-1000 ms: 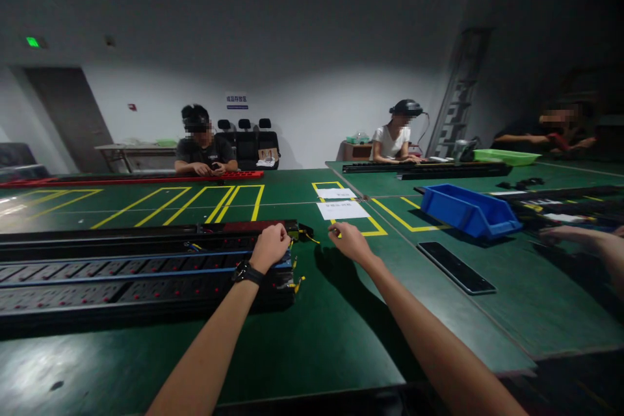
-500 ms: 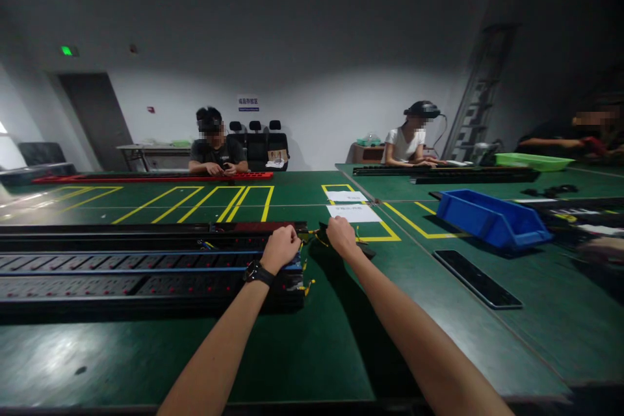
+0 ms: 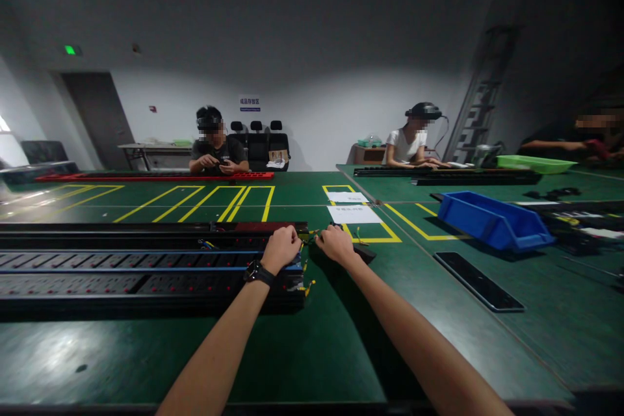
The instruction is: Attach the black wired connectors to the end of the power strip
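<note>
Long black strips [image 3: 160,286] with rows of small red dots lie side by side on the left, with yellow wire ends [image 3: 308,288] sticking out of their right ends. My left hand [image 3: 283,247], with a watch at the wrist, is closed at the right end of the far strips; its fingertips hide what they grip. Just right of that end, my right hand [image 3: 336,245] is closed with the fingers bent down, and its grip is hidden too. A small black piece [image 3: 364,253] with thin wires shows beside and beneath the right hand.
White paper sheets [image 3: 354,214] lie beyond my hands among yellow tape outlines [image 3: 266,205]. To the right are a phone [image 3: 480,281] and a blue bin [image 3: 492,220]. Across the green table [image 3: 195,364], one person [image 3: 219,151] sits behind a red strip; others work farther right.
My right hand has come slightly down and left, toward the strip ends, and its fingers have turned downward. The left hand stays almost in place.
</note>
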Available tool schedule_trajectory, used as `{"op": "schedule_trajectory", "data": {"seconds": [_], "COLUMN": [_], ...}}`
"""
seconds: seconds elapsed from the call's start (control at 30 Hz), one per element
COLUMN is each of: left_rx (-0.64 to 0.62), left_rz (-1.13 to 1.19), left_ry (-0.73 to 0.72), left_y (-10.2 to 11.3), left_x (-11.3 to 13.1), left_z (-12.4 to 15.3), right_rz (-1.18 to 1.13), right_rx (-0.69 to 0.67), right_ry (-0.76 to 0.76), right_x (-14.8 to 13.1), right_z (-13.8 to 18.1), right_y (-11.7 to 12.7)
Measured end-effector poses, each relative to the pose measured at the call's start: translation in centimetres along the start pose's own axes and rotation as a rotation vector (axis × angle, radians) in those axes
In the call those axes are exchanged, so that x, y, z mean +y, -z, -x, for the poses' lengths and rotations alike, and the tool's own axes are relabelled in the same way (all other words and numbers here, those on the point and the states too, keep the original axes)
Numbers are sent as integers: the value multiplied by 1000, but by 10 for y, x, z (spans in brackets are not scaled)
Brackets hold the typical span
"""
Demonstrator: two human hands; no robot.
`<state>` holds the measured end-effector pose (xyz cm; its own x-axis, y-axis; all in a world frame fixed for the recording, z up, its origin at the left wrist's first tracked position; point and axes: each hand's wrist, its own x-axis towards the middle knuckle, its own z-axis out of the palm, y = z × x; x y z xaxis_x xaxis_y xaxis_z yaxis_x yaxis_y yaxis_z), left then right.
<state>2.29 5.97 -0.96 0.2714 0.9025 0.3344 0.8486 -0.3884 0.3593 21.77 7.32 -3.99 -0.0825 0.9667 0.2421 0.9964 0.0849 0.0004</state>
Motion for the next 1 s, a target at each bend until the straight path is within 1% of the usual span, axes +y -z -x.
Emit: {"op": "schedule_trajectory", "data": {"seconds": [0.1,0.33,0.43,0.5,0.6,0.7,0.87,0.93,1.0], "left_rx": [-1,-7,-14,-13,-9,-8,-8,-16,-24], "left_rz": [-2,-8,-8,-12,-14,-5,-4,-5,-5], "left_ry": [0,5,4,4,1,-5,-1,-3,0], "left_y": [0,-1,-2,-2,-3,-3,-1,0,0], "left_x": [1,1,0,-1,-1,-1,1,2,2], "left_z": [0,0,-1,-1,-1,-1,-2,-2,-3], "right_rz": [-7,-98,-131,-149,-174,-183,-178,-155,-121], "right_rx": [9,17,18,45,94,144,174,175,145], "right_ry": [55,76,81,87,100,70,-64,-139,-213], "right_x": [-6,-13,-11,-3,20,56,122,142,156], "right_z": [6,17,21,25,32,41,49,50,52], "right_y": [-1,5,14,20,27,30,27,25,22]}}
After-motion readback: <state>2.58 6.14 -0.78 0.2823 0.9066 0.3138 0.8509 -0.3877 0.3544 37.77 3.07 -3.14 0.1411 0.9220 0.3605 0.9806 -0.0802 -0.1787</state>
